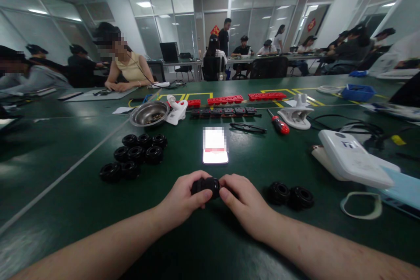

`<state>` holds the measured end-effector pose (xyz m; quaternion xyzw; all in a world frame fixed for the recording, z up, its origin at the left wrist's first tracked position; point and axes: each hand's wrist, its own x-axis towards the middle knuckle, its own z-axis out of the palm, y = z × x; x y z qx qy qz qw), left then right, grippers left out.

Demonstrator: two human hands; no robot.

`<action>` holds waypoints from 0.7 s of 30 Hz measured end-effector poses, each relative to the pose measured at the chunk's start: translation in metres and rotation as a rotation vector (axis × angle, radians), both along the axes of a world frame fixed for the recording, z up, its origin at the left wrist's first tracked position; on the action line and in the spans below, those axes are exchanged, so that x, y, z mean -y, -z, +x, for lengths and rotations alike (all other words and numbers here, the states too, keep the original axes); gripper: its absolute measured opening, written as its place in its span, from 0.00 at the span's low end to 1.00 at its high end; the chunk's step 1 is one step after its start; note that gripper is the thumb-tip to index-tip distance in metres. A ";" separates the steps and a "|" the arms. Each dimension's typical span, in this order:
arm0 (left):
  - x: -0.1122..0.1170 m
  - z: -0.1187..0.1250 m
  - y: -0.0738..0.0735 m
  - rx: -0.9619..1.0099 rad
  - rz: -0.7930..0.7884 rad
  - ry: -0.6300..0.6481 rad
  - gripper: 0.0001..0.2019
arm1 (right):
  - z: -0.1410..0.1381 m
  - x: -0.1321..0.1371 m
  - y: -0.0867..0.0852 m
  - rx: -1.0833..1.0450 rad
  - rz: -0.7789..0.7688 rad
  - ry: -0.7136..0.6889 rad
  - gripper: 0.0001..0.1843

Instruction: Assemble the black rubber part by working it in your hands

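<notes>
My left hand [188,192] is wrapped round a black round plastic part [214,187], its thumb lying across the front. My right hand [241,194] has its thumb and fingers closed at the right end of the same part; whether a smaller piece sits between those fingertips is hidden. To the right lie two black ring-shaped parts [290,196] with hollow centres. A group of several similar black parts [135,154] stands in rows on the left. Beyond my hands lies a lit phone [215,156].
A metal bowl [149,113] with small brass-coloured pieces stands back left, by a white stand [177,111]. Farther back are red trays [225,100], a black strip of parts [225,113], glasses [248,128] and a screwdriver [278,123]. A white device [356,157] lies right. Several people sit beyond.
</notes>
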<state>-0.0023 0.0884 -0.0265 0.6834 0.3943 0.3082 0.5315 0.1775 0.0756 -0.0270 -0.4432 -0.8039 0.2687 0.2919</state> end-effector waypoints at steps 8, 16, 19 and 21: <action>-0.003 0.001 0.003 -0.008 -0.026 -0.005 0.19 | -0.002 -0.002 -0.001 -0.011 -0.037 0.006 0.09; -0.001 0.003 -0.005 -0.175 0.102 -0.059 0.14 | -0.001 -0.002 0.001 0.066 -0.004 -0.005 0.19; -0.001 0.003 -0.005 -0.188 0.106 -0.027 0.15 | -0.003 -0.004 0.002 0.068 -0.024 0.035 0.19; -0.002 0.002 -0.003 -0.117 0.024 0.002 0.16 | -0.003 -0.004 0.001 0.046 -0.043 0.035 0.15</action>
